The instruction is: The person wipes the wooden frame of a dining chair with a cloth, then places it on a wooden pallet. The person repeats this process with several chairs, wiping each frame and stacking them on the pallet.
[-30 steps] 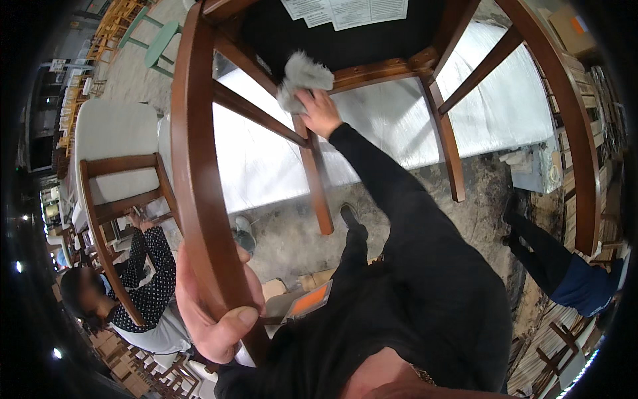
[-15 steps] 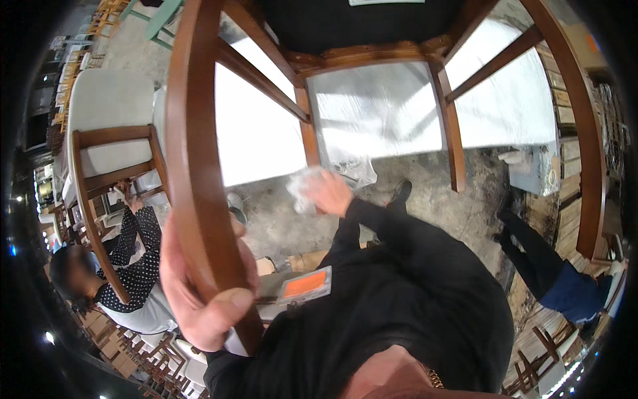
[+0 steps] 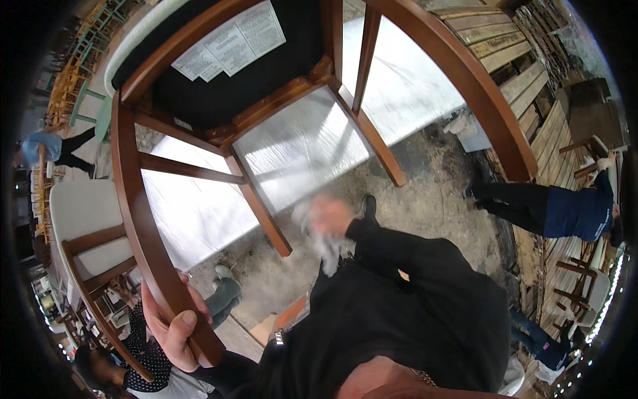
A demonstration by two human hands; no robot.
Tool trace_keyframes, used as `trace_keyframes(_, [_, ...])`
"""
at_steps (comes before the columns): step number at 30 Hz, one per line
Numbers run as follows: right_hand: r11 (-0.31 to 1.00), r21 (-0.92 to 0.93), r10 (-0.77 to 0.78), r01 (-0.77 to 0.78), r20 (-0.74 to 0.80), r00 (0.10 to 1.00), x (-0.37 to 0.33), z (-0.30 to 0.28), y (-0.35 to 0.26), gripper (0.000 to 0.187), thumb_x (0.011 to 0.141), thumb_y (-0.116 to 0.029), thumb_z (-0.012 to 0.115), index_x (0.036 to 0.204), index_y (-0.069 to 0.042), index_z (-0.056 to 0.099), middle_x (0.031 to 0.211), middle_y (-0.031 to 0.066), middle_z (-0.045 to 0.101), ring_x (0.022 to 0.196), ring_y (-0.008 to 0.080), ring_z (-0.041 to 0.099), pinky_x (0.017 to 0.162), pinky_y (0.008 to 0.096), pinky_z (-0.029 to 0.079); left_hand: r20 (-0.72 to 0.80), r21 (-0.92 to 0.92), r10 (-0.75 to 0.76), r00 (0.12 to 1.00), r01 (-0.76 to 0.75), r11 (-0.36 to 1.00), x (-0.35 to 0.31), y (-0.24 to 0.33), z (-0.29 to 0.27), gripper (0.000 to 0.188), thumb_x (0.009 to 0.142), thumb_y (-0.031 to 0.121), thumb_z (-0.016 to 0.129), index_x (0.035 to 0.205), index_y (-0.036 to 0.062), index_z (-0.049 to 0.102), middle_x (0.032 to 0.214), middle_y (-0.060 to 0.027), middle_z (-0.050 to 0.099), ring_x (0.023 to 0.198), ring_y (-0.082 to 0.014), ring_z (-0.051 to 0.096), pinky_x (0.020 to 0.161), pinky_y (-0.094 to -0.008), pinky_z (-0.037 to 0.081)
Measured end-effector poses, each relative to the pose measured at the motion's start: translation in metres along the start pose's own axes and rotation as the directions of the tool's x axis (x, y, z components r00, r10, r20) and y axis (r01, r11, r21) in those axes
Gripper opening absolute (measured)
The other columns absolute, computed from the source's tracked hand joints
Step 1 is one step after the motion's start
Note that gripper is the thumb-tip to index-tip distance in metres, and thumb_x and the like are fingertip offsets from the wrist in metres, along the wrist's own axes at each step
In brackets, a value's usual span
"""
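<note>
One hand touches the chair [image 3: 232,96]: the left hand [image 3: 171,338], clamped around the near end of its curved upright [image 3: 144,223], whose long axis runs forward and slightly left. Blurred, the right hand [image 3: 333,216] appears closed around a pale cloth [image 3: 327,253], apart from the chair, whose underside [image 3: 292,66] lies ahead and leftward.

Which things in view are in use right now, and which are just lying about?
In use:
Tilted brown wooden chair with black underside, gripped by left hand
Pale grey cloth, blurred, in right hand

Just about:
Pale green chair, upper left
Weathered wooden slats, upper right
White chair with brown wooden legs, lower right
</note>
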State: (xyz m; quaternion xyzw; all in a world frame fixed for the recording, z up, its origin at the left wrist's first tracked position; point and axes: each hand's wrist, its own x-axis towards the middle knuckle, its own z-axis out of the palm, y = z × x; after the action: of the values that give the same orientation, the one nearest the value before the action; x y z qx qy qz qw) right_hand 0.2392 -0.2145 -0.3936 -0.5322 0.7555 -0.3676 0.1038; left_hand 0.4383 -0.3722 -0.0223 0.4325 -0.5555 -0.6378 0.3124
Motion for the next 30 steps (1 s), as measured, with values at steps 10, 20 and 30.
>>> trace_keyframes(10, [0.672, -0.74, 0.283, -0.028, 0.222, 0.933, -0.045, -0.094, 0.112, 0.025, 0.09, -0.023, 0.056, 0.109, -0.018, 0.071, 0.131, 0.0143, 0.056, 0.121, 0.0393, 0.048, 0.11, 0.0713, 0.021, -0.106, 0.163, -0.099, 0.989, 0.116, 0.98, -0.003, 0.013, 0.007, 0.07, 0.08, 0.021, 0.068, 0.141, -0.0013, 0.043, 0.089, -0.0088, 0.059, 0.067, -0.0137, 0.059, 0.052, -0.025, 0.051])
trace_keyframes(20, [0.994, 0.005, -0.106, 0.106, 0.043, 0.993, 0.12, -0.111, 0.024, 0.031, 0.081, -0.005, 0.063, 0.109, -0.018, 0.068, 0.12, 0.0146, 0.059, 0.113, 0.043, 0.053, 0.1, 0.048, 0.042, -0.015, 0.469, -0.123, 0.992, 0.115, 0.876, 0.01, 0.019, -0.015, 0.038, 0.088, 0.024, 0.066, 0.117, 0.0, 0.064, 0.091, -0.0002, 0.062, 0.076, -0.0096, 0.059, 0.066, -0.0261, 0.049])
trace_keyframes(30, [0.479, 0.847, -0.716, 0.231, 0.225, 0.661, 0.078, -0.313, -0.122, 0.031, 0.094, -0.015, 0.062, 0.122, -0.001, 0.066, 0.104, 0.0169, 0.07, 0.093, 0.03, 0.068, 0.085, 0.038, 0.052, 0.079, 0.695, -0.227, 0.971, 0.11, 0.711, 0.219, 0.043, -0.002, 0.028, 0.092, 0.029, 0.064, 0.098, 0.0026, 0.064, 0.089, -0.0071, 0.063, 0.079, -0.02, 0.062, 0.07, -0.0341, 0.053])
